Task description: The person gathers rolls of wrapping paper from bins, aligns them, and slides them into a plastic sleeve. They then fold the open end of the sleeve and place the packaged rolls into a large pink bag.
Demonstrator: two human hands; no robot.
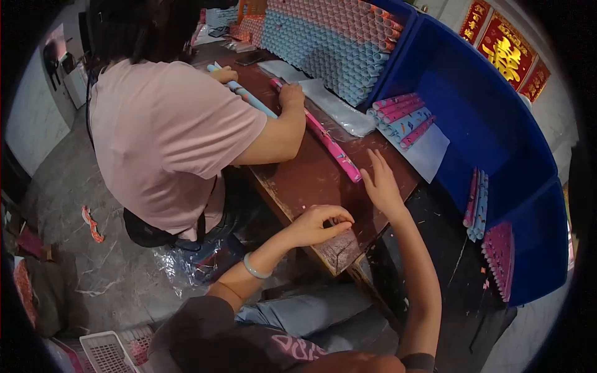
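Note:
My left hand (318, 225), a pale bangle on its wrist, hovers by the near corner of the brown table (264, 186). Its fingers are loosely curled, with a gap to the thumb and nothing visible between them. My right hand (380, 184) is open, fingers spread, beside the near end of a pink patterned roll (334, 149). Whether it touches the roll is hard to tell. A co-worker's hand (291, 96) rests on the roll's far end. The co-worker's other hand (224, 75) is at a light-blue roll (249, 96).
A large stack of blue and pink rolls (323, 46) stands at the back. Clear plastic bags (342, 115) lie before it. Blue bins (497, 118) line the right, with bundled rolls (404, 118) and more bundles (476, 205) beside them. The co-worker (168, 124) sits at left.

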